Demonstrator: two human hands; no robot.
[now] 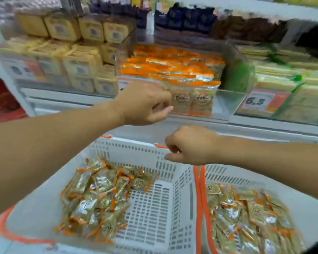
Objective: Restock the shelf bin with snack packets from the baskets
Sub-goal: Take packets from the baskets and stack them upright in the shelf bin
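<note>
Currently we're between loads, judging by the hands: neither visibly carries a packet. Our left hand (145, 104) is up at the front of the shelf bin (226, 103), fingers curled in, fingertips just beside the front row of upright orange-and-gold snack packets (191, 102); whether it pinches one we cannot tell, motion blur hides it. Our right hand (187, 145) hangs over the far rim of the left basket (136, 149), fingers curled, nothing seen in them.

The shelf bin sits at 12 o'clock, clear-walled, stacked high with orange-topped packets; little room shows except a gap at its right front corner.

Stock left: a loose heap of packets (99, 198) in the left basket at 7 o'clock, about half the floor bare; more packets (246, 213) in the right basket (228, 173) at 5 o'clock.

Next move, as we read it: drop the right hand into a basket, grab a handful, stand them in that right-front gap.

Around us: yellow packs (81, 65) at 10 o'clock, green packs (275, 79) at 2 o'clock, a price tag (259, 101) reading 6.5. In the way: the orange basket handles (199, 198) between the two baskets, and the bin's front wall, which packets must clear.
</note>
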